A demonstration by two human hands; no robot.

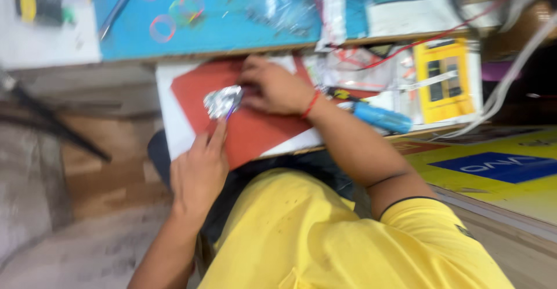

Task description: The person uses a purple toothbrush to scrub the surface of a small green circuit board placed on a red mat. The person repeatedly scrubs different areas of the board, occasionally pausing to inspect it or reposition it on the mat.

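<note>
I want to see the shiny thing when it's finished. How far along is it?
Partly wrapped, it seems: the crumpled silver foil piece already covers most of something, though a purple tip pokes out below. Right now the right hand pinches its edge while the left hand steadies it from below, over the red mat. The picture is blurry, so what remains is unclear; that exposed tip looks uncovered.

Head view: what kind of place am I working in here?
Probably a small repair or craft workbench: a cluttered blue board, loose red wires and a blue-handled tool lie beside the red mat.
</note>
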